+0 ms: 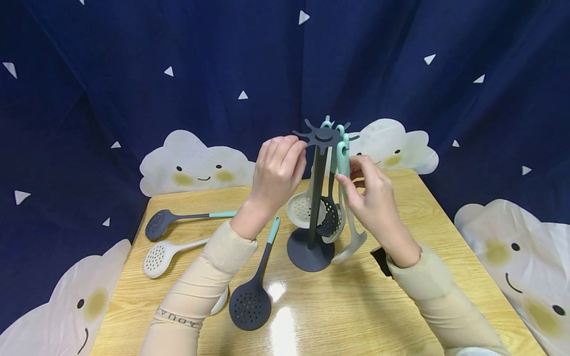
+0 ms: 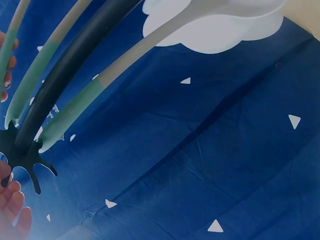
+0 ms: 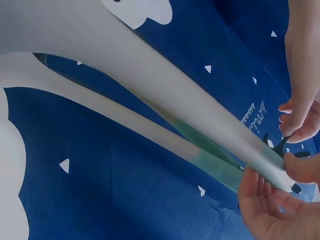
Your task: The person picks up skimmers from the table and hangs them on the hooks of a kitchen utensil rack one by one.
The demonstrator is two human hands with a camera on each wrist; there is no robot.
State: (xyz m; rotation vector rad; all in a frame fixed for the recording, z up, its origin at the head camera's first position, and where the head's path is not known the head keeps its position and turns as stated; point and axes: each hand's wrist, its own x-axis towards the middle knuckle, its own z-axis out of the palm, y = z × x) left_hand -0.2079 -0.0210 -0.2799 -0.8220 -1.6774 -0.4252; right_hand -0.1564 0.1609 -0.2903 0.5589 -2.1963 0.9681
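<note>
- In the centre of the head view, a dark utensil stand is standing upright on the wooden bench.
- The left hand, centre of frame, is pinching an arm of its crown between closed fingertips.
- Right of centre, the right hand is pinching the mint handle of a pale utensil, its head hanging downward; whether it is hooked on, I cannot tell.
- Behind the pole, a pale skimmer and a dark slotted spoon are hanging.
- At left, a dark spoon and a white slotted spoon are lying flat; lower centre, a dark skimmer.
- The left sleeve is crossing the lower left, partly covering a white piece.
- A navy curtain is filling the background.
</note>
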